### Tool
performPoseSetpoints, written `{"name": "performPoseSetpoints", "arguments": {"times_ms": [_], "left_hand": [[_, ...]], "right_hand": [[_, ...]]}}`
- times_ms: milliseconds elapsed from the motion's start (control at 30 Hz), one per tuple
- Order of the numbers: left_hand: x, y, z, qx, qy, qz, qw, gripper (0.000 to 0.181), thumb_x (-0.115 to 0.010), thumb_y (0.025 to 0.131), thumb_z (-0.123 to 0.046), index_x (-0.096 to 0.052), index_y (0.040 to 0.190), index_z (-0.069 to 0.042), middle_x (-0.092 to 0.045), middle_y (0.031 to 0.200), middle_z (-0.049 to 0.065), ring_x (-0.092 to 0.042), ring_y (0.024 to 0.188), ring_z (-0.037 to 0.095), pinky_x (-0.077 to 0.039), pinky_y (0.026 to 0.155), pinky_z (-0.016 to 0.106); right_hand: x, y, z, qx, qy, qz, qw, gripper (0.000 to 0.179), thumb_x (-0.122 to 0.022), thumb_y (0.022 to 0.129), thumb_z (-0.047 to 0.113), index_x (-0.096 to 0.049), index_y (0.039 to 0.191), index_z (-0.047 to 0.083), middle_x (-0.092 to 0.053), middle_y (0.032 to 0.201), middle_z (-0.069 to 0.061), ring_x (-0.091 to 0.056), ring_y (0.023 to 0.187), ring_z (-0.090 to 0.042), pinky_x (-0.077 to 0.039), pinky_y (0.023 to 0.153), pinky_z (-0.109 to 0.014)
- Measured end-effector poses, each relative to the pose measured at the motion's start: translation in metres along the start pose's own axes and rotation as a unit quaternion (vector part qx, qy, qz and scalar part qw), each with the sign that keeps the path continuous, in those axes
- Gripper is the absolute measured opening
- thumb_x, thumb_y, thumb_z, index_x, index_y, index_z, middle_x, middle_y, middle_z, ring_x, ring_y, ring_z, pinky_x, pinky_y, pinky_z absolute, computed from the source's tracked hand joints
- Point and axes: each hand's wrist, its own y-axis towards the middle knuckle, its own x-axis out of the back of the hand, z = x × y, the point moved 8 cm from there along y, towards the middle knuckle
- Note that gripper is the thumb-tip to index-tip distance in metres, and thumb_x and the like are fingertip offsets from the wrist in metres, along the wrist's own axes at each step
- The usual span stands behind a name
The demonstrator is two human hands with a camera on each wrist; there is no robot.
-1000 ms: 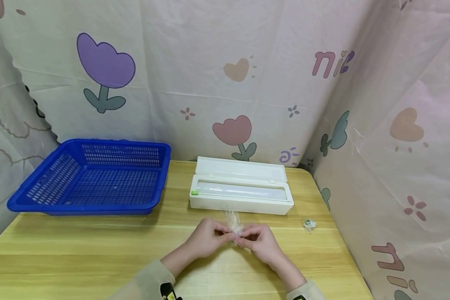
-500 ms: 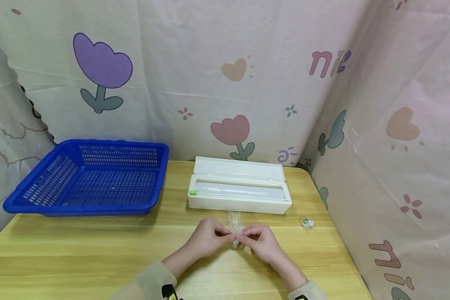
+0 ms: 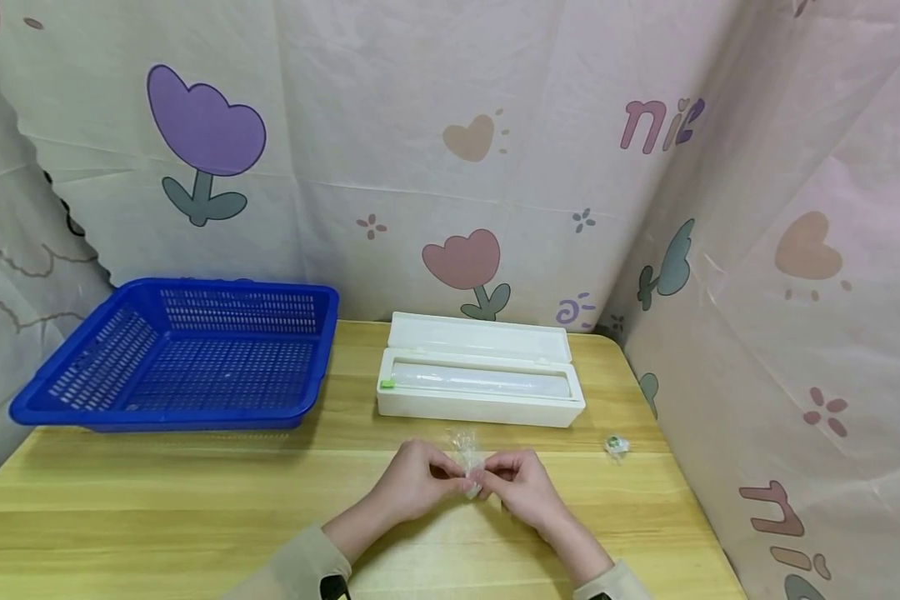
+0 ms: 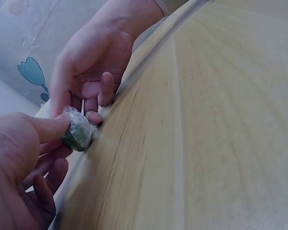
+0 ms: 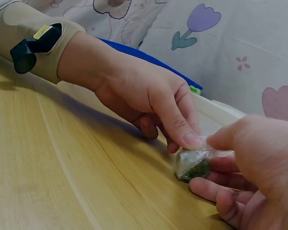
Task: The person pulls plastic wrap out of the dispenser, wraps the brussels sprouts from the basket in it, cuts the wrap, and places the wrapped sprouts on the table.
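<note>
Between my two hands is a small green lump wrapped in clear cling film (image 4: pixel 78 132), its kind blurred by the film. My left hand (image 3: pixel 412 482) pinches the gathered film between thumb and fingers from the left. From the right, my right hand (image 3: pixel 523 490) pinches the same bundle, the fingertips of both hands almost meeting. A crinkled loose end of film (image 3: pixel 462 446) sticks up beyond the fingers in the head view. In the right wrist view, dark green shows through the wrapped lump (image 5: pixel 194 165), low over the table.
Behind the hands stands a white cling film box (image 3: pixel 480 408), lid raised, with a film roll (image 3: pixel 480 380) inside. Another small film-wrapped green bundle (image 3: pixel 617 446) lies to the right on the wooden table (image 3: pixel 157 508). At the back left is a blue plastic basket (image 3: pixel 172 419).
The loose film end above the fingers looks shorter and more bunched, and the bundle sits slightly lower between the fingertips. Both hands stay in nearly the same place.
</note>
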Motion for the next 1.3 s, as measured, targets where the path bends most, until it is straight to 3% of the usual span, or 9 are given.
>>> {"name": "performPoseSetpoints", "arguments": {"times_ms": [200,500,667,767,967,1100,1300], "left_hand": [[-0.001,-0.002,-0.001,-0.006,-0.002,0.012,0.9999,0.013,-0.093,0.084,-0.030,-0.085,0.083,-0.019,-0.074,0.076,-0.016,-0.066,0.069,0.007,-0.054,0.064,0.026],[0.000,-0.005,0.000,-0.010,-0.009,0.028,0.9995,0.026,-0.083,0.094,-0.039,-0.086,0.094,-0.013,-0.077,0.086,-0.011,-0.068,0.074,0.007,-0.058,0.068,0.026],[-0.003,-0.003,-0.003,-0.012,0.003,0.048,0.9988,0.021,-0.079,0.098,-0.035,-0.087,0.090,-0.017,-0.075,0.075,-0.011,-0.052,0.057,0.000,-0.045,0.053,0.021],[-0.003,-0.002,-0.005,-0.012,0.015,0.055,0.9983,0.019,-0.078,0.099,-0.032,-0.087,0.088,-0.019,-0.073,0.071,-0.011,-0.044,0.054,0.000,-0.039,0.050,0.020],[-0.003,-0.002,-0.009,-0.009,0.038,0.055,0.9977,0.018,-0.081,0.096,-0.031,-0.085,0.087,-0.017,-0.073,0.078,-0.017,-0.061,0.068,0.000,-0.052,0.063,0.023],[-0.004,-0.003,-0.010,-0.003,0.047,0.063,0.9970,0.018,-0.083,0.094,-0.033,-0.083,0.083,-0.019,-0.072,0.075,-0.017,-0.062,0.069,0.002,-0.053,0.063,0.025],[-0.002,-0.003,-0.008,0.006,0.036,0.065,0.9972,0.014,-0.086,0.091,-0.033,-0.084,0.088,-0.020,-0.075,0.081,-0.016,-0.067,0.074,0.003,-0.056,0.068,0.027]], "right_hand": [[-0.002,0.000,-0.003,-0.025,0.029,-0.002,0.9993,0.019,-0.082,0.093,0.009,-0.076,0.101,-0.007,-0.074,0.080,-0.020,-0.051,0.051,-0.011,-0.040,0.043,-0.020],[-0.006,-0.004,-0.009,-0.047,0.065,0.004,0.9967,0.021,-0.084,0.092,0.008,-0.074,0.101,-0.008,-0.075,0.084,-0.018,-0.071,0.067,-0.021,-0.063,0.062,-0.035],[-0.009,-0.005,-0.008,-0.033,0.072,0.015,0.9968,0.019,-0.082,0.093,0.003,-0.073,0.102,-0.011,-0.075,0.088,-0.020,-0.074,0.075,-0.023,-0.064,0.071,-0.040],[-0.010,-0.007,-0.006,-0.025,0.073,0.018,0.9968,0.016,-0.081,0.091,-0.003,-0.072,0.101,-0.013,-0.074,0.089,-0.021,-0.073,0.076,-0.022,-0.064,0.072,-0.040],[-0.008,-0.009,-0.001,-0.004,0.033,0.017,0.9993,0.017,-0.082,0.086,-0.008,-0.072,0.099,-0.010,-0.074,0.088,-0.019,-0.071,0.075,-0.018,-0.063,0.069,-0.032],[-0.007,-0.011,0.005,0.024,-0.003,0.014,0.9996,0.022,-0.086,0.082,-0.007,-0.072,0.098,-0.005,-0.073,0.089,-0.014,-0.069,0.076,-0.017,-0.059,0.067,-0.026],[-0.008,-0.012,0.006,0.046,-0.001,0.011,0.9989,0.028,-0.089,0.080,-0.004,-0.073,0.104,-0.004,-0.075,0.093,-0.017,-0.072,0.081,-0.022,-0.060,0.072,-0.028]]}}
